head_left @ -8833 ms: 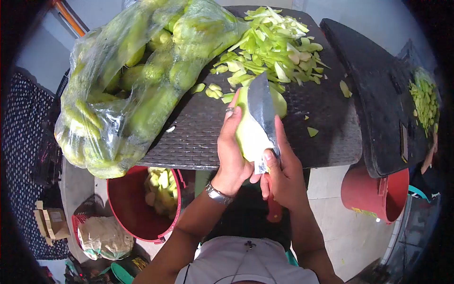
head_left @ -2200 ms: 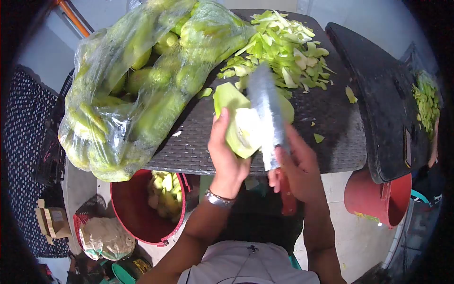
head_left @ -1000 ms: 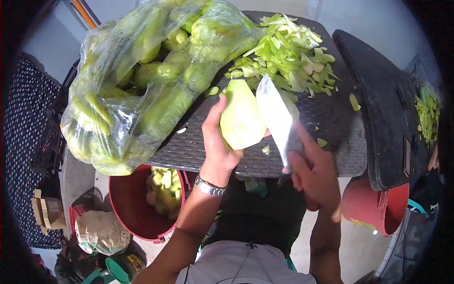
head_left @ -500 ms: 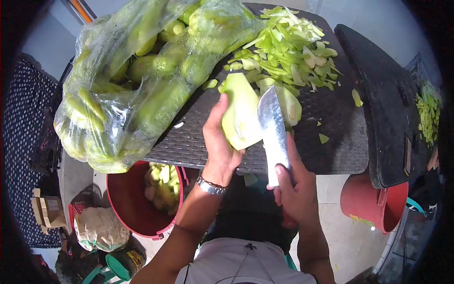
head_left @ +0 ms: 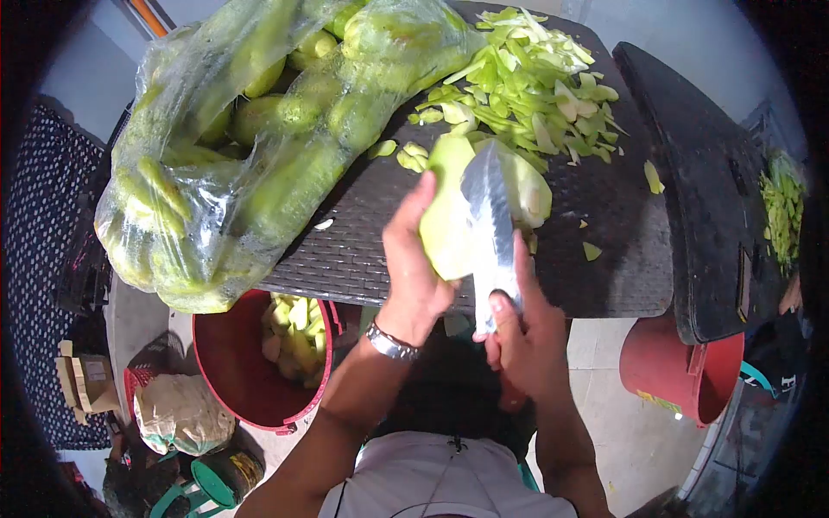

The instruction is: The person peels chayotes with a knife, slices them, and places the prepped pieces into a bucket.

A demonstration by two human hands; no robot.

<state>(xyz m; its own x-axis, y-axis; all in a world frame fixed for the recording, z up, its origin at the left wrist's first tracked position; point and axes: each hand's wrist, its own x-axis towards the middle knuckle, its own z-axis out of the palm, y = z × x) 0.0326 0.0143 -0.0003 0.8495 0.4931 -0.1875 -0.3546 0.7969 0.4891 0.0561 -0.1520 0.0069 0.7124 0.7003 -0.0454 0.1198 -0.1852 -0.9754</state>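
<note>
My left hand (head_left: 416,259), with a metal watch (head_left: 393,343) on its wrist, is closed around a peeled green papaya (head_left: 445,220) held over the near edge of the table. My right hand (head_left: 524,324) grips the handle of a broad-bladed knife (head_left: 490,203). The blade lies against the right side of the papaya and covers part of it. Just behind the blade, another peeled pale-green piece (head_left: 531,194) rests on the dark woven tabletop (head_left: 596,281). A heap of green peelings (head_left: 535,86) spreads beyond it.
A clear plastic bag of unpeeled green papayas (head_left: 259,164) covers the table's left side. Below it stands a red bucket (head_left: 233,380) holding pale cut pieces (head_left: 298,337). Another red bucket (head_left: 661,367) stands at right, under a second dark tabletop (head_left: 691,173).
My left hand has moved slightly right and turned the papaya. The knife has shifted a little left and now overlaps more of the papaya's side. Some peel pieces show left of the papaya.
</note>
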